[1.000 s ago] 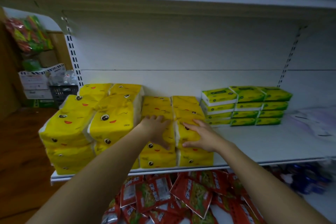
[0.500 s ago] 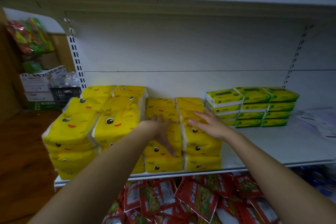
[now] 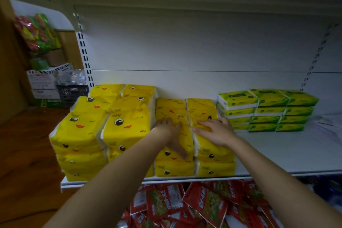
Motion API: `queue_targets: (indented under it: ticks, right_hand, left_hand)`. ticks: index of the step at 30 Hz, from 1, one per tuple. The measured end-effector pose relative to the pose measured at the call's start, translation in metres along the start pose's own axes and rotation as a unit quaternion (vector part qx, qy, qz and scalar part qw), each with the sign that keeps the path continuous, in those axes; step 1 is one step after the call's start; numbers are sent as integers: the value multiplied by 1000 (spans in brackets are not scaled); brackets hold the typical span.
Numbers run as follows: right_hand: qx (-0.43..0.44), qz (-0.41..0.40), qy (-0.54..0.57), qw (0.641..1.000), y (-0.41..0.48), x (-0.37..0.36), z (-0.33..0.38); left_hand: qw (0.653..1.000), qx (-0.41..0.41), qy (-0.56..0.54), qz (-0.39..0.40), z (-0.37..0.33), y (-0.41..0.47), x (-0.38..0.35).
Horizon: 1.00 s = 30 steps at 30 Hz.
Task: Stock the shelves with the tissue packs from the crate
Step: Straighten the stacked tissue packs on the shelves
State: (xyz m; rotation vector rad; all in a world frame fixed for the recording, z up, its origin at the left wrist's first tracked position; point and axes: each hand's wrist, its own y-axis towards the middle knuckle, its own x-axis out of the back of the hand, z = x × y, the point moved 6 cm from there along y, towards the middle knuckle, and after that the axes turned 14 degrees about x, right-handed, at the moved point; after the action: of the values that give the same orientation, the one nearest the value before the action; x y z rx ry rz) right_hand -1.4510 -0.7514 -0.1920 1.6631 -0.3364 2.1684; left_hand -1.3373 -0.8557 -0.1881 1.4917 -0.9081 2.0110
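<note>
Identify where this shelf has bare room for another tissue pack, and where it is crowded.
Bare shelf lies before the green packs, right of the yellow packs. The left half is crowded: packs stacked tight, the left hand and right hand resting on them.

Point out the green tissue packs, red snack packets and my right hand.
green tissue packs (image 3: 268, 111): head view, middle stack's front.
red snack packets (image 3: 207, 207): head view, one packet's face.
right hand (image 3: 216, 132): head view, back of hand.

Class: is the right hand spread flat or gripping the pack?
Spread flat: the right hand lies palm down on the yellow tissue pack, fingers straight.
</note>
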Motion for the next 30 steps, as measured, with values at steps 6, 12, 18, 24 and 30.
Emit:
queue_targets:
  ticks: [6,12,18,24,30]
  right_hand:
    - [73,-38,59,995,-23,7,6]
    - [153,-7,-72,986,-54,-12,5]
    - [188,-97,-274,938,-68,-31,8]
    - [166,-140,-264,940,-59,-31,8]
    - [157,-124,-246,948,-50,-30,10]
  left_hand:
    - [998,-30,-26,-47,-6,-13,-6]
    - [985,-53,-80,-147,-14,-46,-24]
    - [953,-44,-31,-299,-9,-60,-50]
    - [945,-55,-63,-315,-9,-51,-49]
    - [944,-45,-87,-315,-6,-42,-46]
